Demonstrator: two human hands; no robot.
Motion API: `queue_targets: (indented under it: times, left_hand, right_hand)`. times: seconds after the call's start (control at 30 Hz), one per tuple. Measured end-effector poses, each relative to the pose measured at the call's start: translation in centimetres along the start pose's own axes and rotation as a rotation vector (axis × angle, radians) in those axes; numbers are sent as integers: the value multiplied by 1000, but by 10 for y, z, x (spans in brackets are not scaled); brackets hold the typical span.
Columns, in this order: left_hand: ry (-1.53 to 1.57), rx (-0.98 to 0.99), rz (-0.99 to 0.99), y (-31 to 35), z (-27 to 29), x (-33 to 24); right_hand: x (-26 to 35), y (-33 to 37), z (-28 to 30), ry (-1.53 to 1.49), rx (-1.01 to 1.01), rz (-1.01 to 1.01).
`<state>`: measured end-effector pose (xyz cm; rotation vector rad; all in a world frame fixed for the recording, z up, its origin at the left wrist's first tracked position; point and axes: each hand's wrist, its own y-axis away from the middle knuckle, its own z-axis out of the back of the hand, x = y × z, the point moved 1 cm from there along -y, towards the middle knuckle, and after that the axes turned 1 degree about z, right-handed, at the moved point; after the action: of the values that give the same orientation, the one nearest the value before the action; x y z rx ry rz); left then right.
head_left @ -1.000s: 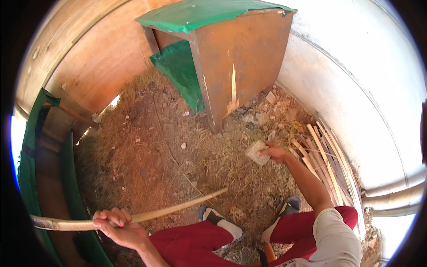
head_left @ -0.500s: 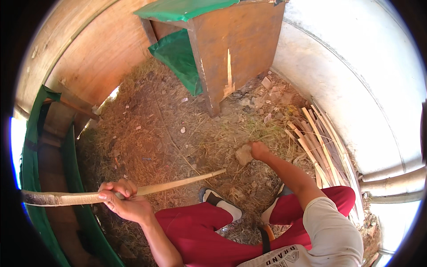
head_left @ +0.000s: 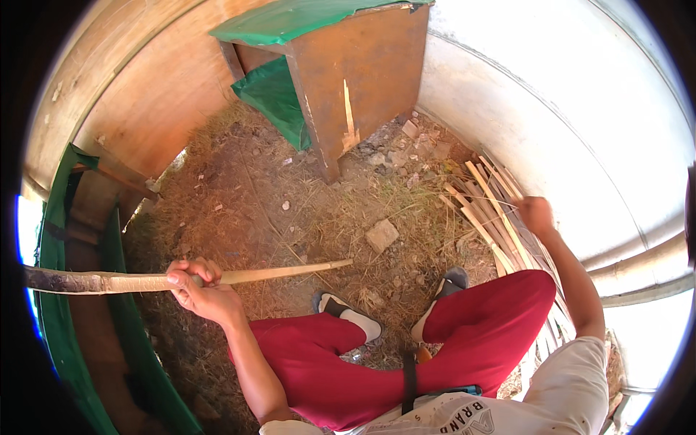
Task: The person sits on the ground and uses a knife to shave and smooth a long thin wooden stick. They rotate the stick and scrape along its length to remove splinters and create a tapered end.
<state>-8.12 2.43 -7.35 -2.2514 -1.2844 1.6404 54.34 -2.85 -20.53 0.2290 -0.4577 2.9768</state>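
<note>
"Across the person's left side, what is the left hand doing?"

"Its grip is closed around a long bamboo pole, held nearly level. One end is dark and thick, out to the left; the other narrows to a pale tip pointing right, above the dirt floor."

"And the right hand?"

"Out to the right, by the upper part of a pile of wooden strips (the hand is blurred). I can't tell whether that grip holds anything, or whether it touches the strips."

"What lies between the two hands?"

"A pale, roughly square stone block, on the floor just past the pole's tip and ahead of the feet. Both hands are well apart from it."

"Anything farther off?"

"A brown wooden stand with a green cover on top (its side panel is splintered), and a whitish wall curving along the right, behind the strips."
</note>
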Motion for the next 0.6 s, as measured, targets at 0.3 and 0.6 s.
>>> queue_targets:
  times: [0.3,0.6]
  left_hand:
    - [-15,-33,-11,4,-3,-4]
    - [6,-4,-16,5,-2,-1]
  right_hand:
    - [-28,419,-146,-93,468,-1078]
    - [33,429,-164,-278,533,-1167]
